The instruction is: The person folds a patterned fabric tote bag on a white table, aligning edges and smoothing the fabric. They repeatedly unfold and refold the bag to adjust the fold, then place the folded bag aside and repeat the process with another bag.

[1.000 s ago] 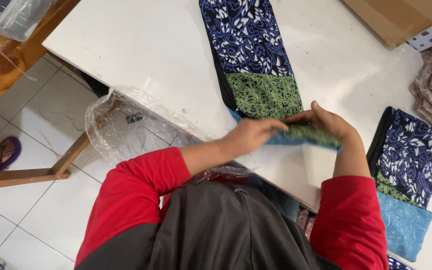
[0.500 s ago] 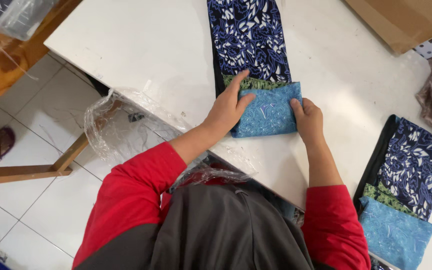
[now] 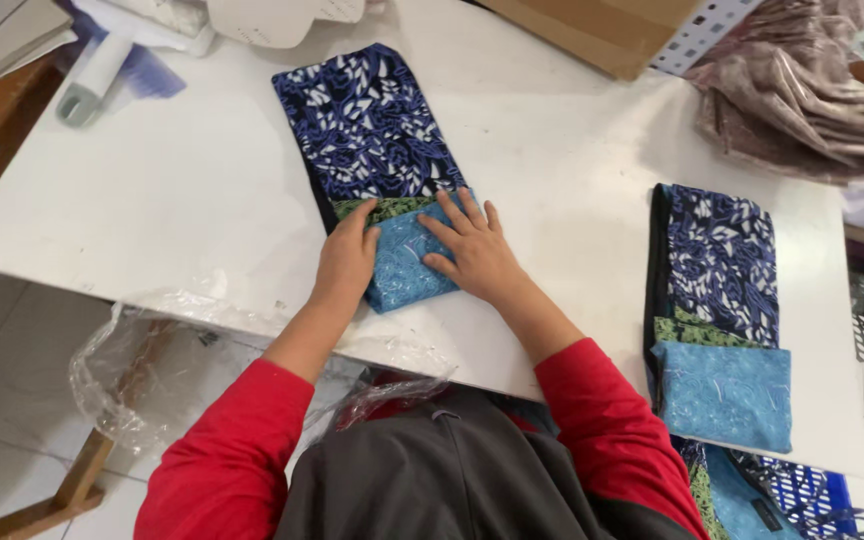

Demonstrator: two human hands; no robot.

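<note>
Both hands have shifted closer together since the earlier frame and now press flat on the light-blue folded end of the patterned cloth (image 3: 372,150), which lies lengthwise on the white surface (image 3: 152,200). Left hand (image 3: 347,258) rests with fingers together at the fold's left edge, while right hand (image 3: 472,250) lies spread wide on the fold; neither grips anything. Well to the right of this cloth lies a second folded cloth (image 3: 722,300) of the same pattern.

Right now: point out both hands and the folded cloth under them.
left hand (image 3: 347,260), head view, back of the hand
right hand (image 3: 474,250), head view, back of the hand
folded cloth (image 3: 367,125), head view, dark blue patterned part
</note>
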